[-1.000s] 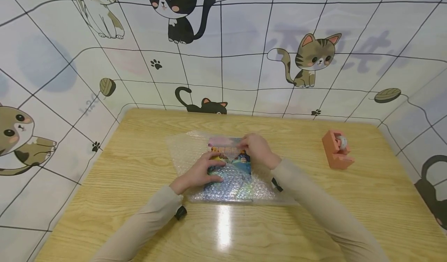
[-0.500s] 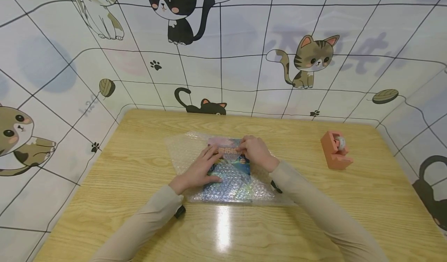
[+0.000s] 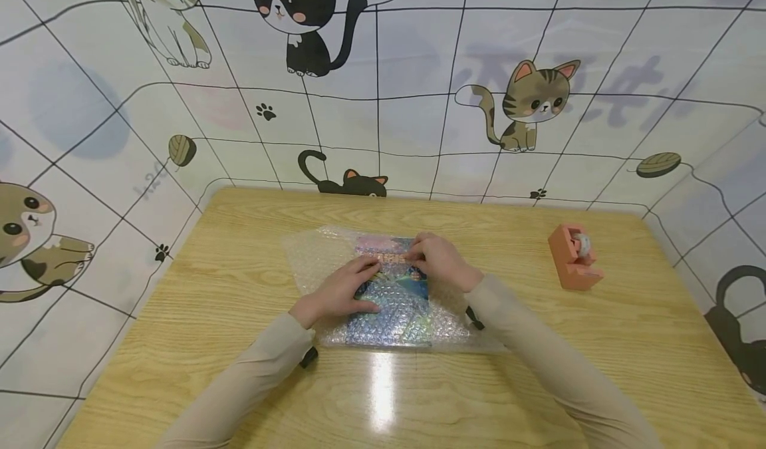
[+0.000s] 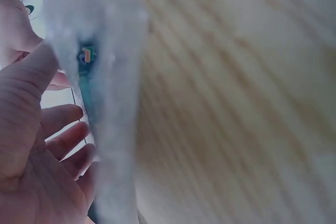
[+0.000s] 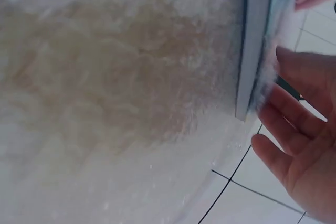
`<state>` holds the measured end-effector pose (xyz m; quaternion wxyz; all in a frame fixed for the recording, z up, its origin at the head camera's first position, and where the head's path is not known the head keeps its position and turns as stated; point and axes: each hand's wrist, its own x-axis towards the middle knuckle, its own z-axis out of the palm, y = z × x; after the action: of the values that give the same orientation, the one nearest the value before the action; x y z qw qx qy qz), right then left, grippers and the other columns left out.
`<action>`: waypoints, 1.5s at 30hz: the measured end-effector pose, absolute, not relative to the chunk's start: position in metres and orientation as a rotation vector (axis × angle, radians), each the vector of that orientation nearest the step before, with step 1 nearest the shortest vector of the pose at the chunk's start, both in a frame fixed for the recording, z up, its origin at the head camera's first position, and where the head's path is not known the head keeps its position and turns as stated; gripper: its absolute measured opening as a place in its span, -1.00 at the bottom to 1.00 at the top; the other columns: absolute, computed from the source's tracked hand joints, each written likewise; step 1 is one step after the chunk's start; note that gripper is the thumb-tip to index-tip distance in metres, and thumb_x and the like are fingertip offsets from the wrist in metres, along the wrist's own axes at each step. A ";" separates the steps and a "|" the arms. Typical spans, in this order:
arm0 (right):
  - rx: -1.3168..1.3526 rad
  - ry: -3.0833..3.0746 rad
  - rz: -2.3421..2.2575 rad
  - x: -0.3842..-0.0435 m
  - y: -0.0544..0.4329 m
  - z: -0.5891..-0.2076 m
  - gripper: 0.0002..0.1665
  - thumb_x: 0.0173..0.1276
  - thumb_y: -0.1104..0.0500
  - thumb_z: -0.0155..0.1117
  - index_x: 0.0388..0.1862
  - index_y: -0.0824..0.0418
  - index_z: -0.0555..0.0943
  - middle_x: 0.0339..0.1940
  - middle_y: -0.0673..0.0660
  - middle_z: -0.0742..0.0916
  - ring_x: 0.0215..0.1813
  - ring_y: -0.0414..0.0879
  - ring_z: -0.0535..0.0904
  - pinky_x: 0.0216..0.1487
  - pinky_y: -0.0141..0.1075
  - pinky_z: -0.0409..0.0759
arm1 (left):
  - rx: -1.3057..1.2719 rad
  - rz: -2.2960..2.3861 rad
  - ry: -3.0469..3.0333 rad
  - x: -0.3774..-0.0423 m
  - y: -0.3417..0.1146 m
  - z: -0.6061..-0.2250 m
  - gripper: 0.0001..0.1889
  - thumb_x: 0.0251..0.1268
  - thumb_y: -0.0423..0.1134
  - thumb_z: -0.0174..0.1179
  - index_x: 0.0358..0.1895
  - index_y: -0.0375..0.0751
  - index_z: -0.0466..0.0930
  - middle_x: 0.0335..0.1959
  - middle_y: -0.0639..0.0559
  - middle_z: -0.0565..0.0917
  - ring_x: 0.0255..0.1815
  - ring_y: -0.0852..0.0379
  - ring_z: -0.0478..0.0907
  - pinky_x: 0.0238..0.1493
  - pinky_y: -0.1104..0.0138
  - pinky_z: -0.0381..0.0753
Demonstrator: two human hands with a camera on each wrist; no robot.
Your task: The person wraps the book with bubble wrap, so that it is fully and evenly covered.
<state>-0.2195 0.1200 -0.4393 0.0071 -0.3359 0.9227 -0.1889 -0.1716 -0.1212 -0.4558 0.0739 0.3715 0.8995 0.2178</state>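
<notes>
We see the left hand (image 3: 337,291) bring its fingers closer together, loosely stretched on the bubble wrap (image 3: 389,319) over the book (image 3: 385,243), mid-frame (likely steadying it). The right hand (image 3: 441,260) bends by the book's top; we can't tell if it pinches anything.

From my distant seat I see a wide table of light yellow, grained wood (image 3: 251,236). Toward its far right corner there is a coral-pink, block-shaped tape dispenser (image 3: 571,266), which carries a roll of whitish tape (image 3: 584,245). Behind the far edge rises a pale wall covering with thin black grid lines (image 3: 419,120). On it I notice a printed black-and-white cat (image 3: 311,53) and a printed brown striped cat (image 3: 537,96).
</notes>
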 end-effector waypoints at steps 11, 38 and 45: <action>-0.880 2.686 -0.886 -0.199 0.161 -0.410 -0.60 0.30 0.29 0.22 0.08 0.46 0.53 0.04 0.36 0.61 0.11 0.25 0.49 0.12 0.07 0.43 | 1.130 0.659 2.692 -0.173 -0.121 -0.456 -0.14 0.12 0.03 0.31 0.36 -0.43 0.18 0.38 -0.28 0.20 0.40 -0.17 0.11 0.32 0.04 0.19; -0.478 2.304 -0.956 -0.113 0.290 -0.413 -0.74 0.34 0.17 0.18 -0.52 0.27 0.58 -0.67 -0.08 0.47 -0.65 -0.30 0.32 -0.65 -0.44 0.33 | 1.090 0.684 2.676 -0.173 -0.120 -0.452 -0.14 0.11 0.03 0.32 0.37 -0.41 0.18 0.39 -0.26 0.19 0.40 -0.17 0.09 0.33 0.03 0.19; -0.501 2.172 -1.161 -0.106 0.295 -0.398 -0.81 0.40 0.26 0.07 -0.39 0.36 0.50 -0.58 -0.08 0.49 -0.55 -0.27 0.40 -0.60 -0.36 0.41 | 1.077 0.689 2.663 -0.172 -0.120 -0.452 -0.14 0.11 0.02 0.32 0.38 -0.41 0.16 0.40 -0.25 0.17 0.41 -0.16 0.08 0.32 0.03 0.19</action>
<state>-0.1065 0.2949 -0.3976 0.3091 -0.1897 0.8219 -0.4392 -0.1721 -0.1203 -0.4521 0.0934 0.3631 0.8975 0.2323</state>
